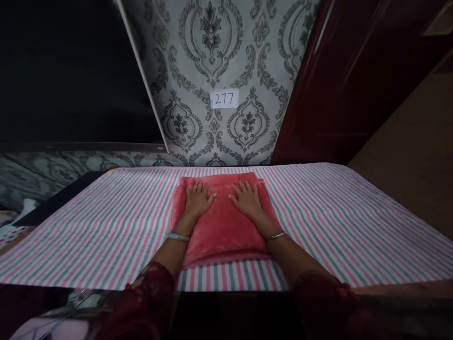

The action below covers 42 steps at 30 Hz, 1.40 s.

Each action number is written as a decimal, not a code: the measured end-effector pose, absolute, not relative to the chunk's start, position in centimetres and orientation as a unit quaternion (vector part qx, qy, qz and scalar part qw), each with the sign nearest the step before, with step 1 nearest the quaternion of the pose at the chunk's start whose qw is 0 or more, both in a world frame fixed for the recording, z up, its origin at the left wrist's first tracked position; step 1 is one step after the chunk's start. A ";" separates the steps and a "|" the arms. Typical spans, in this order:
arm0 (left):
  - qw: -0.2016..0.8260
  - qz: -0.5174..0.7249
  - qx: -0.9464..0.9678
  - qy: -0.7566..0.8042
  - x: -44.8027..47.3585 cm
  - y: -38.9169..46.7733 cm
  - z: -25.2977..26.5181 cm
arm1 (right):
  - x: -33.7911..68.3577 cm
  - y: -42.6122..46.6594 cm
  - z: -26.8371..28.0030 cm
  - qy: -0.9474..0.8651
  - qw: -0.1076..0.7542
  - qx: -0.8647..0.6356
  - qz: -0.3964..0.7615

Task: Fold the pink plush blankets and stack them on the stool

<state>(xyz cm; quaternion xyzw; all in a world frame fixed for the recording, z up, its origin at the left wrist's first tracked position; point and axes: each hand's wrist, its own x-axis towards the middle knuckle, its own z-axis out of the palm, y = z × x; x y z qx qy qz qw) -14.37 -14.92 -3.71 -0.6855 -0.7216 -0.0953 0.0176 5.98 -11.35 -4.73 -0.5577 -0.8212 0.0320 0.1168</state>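
Observation:
A folded red cloth with a plush look [226, 226] lies flat in the middle of a striped tablecloth [106, 222]. On its upper left part rests my left hand [198, 198], palm down with the fingers spread. My right hand [247, 199] lies the same way on the upper right part, its thumb pointing inward. Both hands touch the cloth's top and neither grips it. Layered folded edges show along the side nearest me.
Behind the table is a patterned wall [212, 132] bearing a paper label marked 277 [224, 98]. A large dark screen [71, 75] stands at the left. At the right rises a glossy dark red cabinet [339, 85]. A pale object [53, 328] sits below the table's left front edge.

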 end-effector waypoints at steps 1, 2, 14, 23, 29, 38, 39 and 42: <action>0.016 -0.100 -0.684 -0.723 -14.4 -14.9 -3.5 | 6.0 -11.3 -4.4 -0.823 0.112 -0.557 0.034; 0.015 -0.102 -0.683 -0.724 -14.4 -14.9 -3.2 | 6.0 -11.1 -4.0 -0.825 0.102 -0.555 0.038; -0.060 -0.038 -0.583 -0.809 -17.0 -11.0 -1.3 | 6.4 -6.0 -3.1 -0.787 0.087 -0.606 0.072; -0.078 -0.097 -0.530 -0.839 -19.8 -10.6 -3.9 | 7.5 -5.0 -5.5 -0.783 0.112 -0.607 0.084; -0.058 -0.108 -0.512 -0.850 -19.3 -11.4 -3.5 | 7.5 -5.9 -5.4 -0.782 0.108 -0.609 0.074; 0.025 -0.105 -0.574 -0.812 -16.4 -15.6 0.2 | 7.7 -7.8 -2.1 -0.797 0.077 -0.593 0.080; 0.033 -0.103 -0.616 -0.780 -15.5 -17.0 0.3 | 7.7 -8.6 -1.9 -0.807 0.080 -0.581 0.070; 0.050 -0.120 -0.724 -0.677 -12.2 -22.1 -0.9 | 7.8 -12.5 -2.3 -0.846 0.088 -0.525 0.021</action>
